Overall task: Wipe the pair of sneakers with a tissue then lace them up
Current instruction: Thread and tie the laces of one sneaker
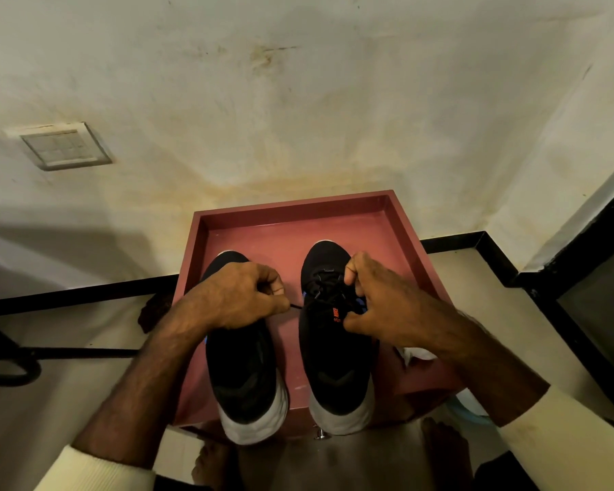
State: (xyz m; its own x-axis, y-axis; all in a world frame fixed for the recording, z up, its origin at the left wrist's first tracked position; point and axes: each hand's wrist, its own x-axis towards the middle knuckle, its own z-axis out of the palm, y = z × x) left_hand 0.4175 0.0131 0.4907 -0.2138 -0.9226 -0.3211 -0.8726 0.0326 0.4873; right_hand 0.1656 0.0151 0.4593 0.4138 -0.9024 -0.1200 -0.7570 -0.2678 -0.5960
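Note:
Two black sneakers with white soles stand side by side, toes away from me, on a reddish-brown cabinet top [291, 221]. My left hand [243, 295] hovers over the left sneaker [243, 370] and pinches one end of a black lace [300, 306] that runs across from the right sneaker [328, 363]. My right hand [380, 299] is over the right sneaker's lacing area, fingers curled, pinching the lace near the eyelets. A white tissue [413, 352] lies on the cabinet top beside the right sneaker, partly hidden under my right forearm.
The cabinet stands against a stained cream wall [298, 101] with a switch plate [62, 147] at left. A dark frame [582, 313] rises at the right. My bare feet [213, 466] are on the tiled floor below the cabinet's front edge.

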